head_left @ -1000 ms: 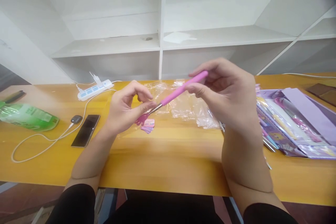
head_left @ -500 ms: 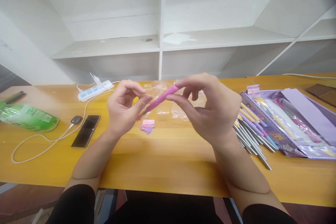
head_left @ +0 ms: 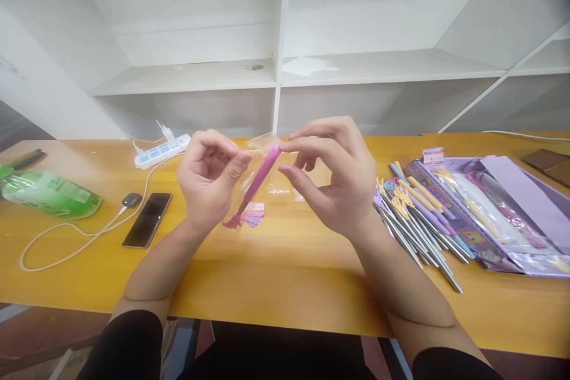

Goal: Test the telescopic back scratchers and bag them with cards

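Observation:
A pink stick-like item (head_left: 262,174) with a dark pink shaped end hangs tilted between my hands, its top up and to the right. Clear plastic film (head_left: 263,141) shows around its upper part. My left hand (head_left: 209,175) is closed, thumb against fingers, at the film's left edge. My right hand (head_left: 336,175) has its thumb and fingers apart, with the index fingertip at the item's top end. Behind the item's lower end, small pink and purple cards (head_left: 255,214) lie fanned on the wooden table (head_left: 285,285).
Metal sticks with coloured handles (head_left: 423,219) lie right of my right hand, beside a purple box (head_left: 503,214) with wrapped items. On the left are a phone (head_left: 146,220), a white cable, a power strip (head_left: 162,151) and a green bottle (head_left: 53,195). White shelving (head_left: 356,68) stands behind.
The pink item has tilted more upright and its lower end has come into view. My right hand has moved left, and its thumb has come off the item.

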